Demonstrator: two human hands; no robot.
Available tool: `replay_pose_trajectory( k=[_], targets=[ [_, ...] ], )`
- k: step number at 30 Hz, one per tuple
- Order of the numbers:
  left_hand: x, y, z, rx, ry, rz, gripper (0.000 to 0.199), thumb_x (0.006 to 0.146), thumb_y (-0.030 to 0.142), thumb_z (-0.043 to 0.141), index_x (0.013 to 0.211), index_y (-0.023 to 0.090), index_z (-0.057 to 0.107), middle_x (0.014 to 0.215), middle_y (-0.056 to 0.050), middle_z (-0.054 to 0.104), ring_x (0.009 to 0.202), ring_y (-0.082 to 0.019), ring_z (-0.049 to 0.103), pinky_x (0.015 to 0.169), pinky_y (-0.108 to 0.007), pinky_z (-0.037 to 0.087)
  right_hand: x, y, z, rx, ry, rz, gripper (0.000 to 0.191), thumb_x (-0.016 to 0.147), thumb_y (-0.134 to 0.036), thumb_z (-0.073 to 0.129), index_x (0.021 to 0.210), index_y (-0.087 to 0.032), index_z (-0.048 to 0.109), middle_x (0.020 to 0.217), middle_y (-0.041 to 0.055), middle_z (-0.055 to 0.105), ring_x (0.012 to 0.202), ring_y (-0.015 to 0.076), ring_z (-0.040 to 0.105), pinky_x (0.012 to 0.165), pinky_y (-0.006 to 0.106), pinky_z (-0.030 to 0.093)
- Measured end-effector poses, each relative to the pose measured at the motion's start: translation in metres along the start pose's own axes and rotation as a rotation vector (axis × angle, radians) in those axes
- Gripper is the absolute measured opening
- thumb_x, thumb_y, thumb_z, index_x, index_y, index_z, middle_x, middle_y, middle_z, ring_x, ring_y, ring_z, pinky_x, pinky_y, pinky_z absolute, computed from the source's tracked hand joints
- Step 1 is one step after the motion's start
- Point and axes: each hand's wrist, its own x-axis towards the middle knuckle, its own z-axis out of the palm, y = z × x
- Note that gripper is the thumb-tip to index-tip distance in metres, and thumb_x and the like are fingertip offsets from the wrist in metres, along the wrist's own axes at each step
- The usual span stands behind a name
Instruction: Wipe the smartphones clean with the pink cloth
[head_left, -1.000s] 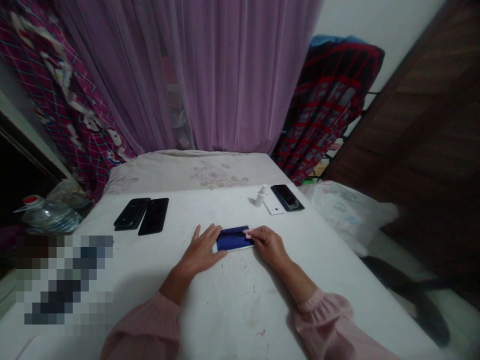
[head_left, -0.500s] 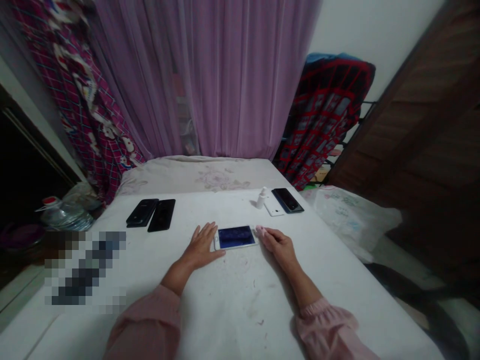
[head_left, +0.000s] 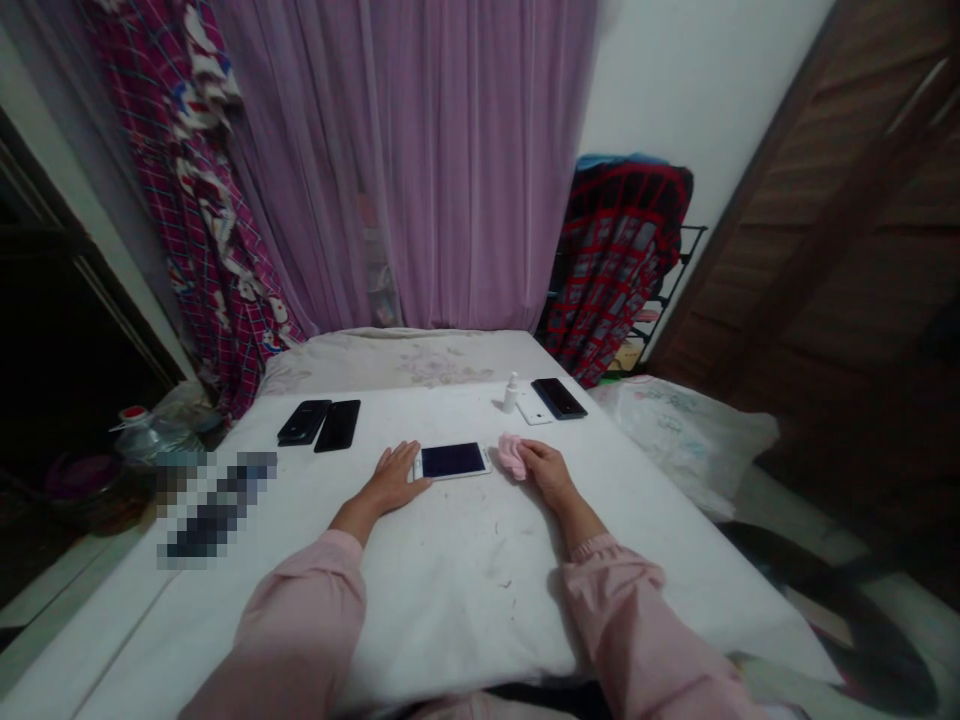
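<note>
A white smartphone lies face up on the white-covered table, its screen dark blue. My left hand rests around the phone's left end, with the thumb along the near edge and the fingers at the far corner. Just off the phone's right end, my right hand pinches a crumpled pink cloth between thumb and fingers. The cloth is apart from the phone.
A small white spray bottle stands beyond the cloth, beside a white phone and a dark phone. Two dark phones lie at the left. A blurred-out patch covers something on the table's left edge.
My right hand has drawn the pink cloth away from the phone's right end, so more cloth shows. My left hand stays at the phone's left end. The camera view has shifted.
</note>
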Motion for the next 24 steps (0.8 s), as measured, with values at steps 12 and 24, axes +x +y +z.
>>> replay_pose_trajectory(
  k=[12,24],
  targets=[
    [0.001,0.008,0.002,0.014,0.043,-0.065,0.077,0.085,0.063,0.036,0.146,0.016,0.028,0.154,-0.015,0.029,0.145,-0.027,0.019,0.116,-0.048,0.011,0.007,0.004,0.017,-0.095,0.085,-0.052,0.048,0.072,-0.062,0.058,0.091,-0.018,0.061,0.06,0.0019,0.063,0.049,0.0164,0.057,0.048,0.032,0.049],
    [-0.004,0.022,-0.005,0.006,0.011,-0.044,0.069,0.086,0.048,0.042,0.147,0.019,0.028,0.158,-0.01,0.02,0.146,-0.027,0.014,0.116,-0.054,0.008,0.007,0.001,0.06,-0.652,-0.106,-0.299,0.018,0.082,-0.027,0.058,0.087,-0.025,0.075,0.095,0.0065,0.071,0.095,0.0215,0.063,0.088,0.034,0.046]
  ],
)
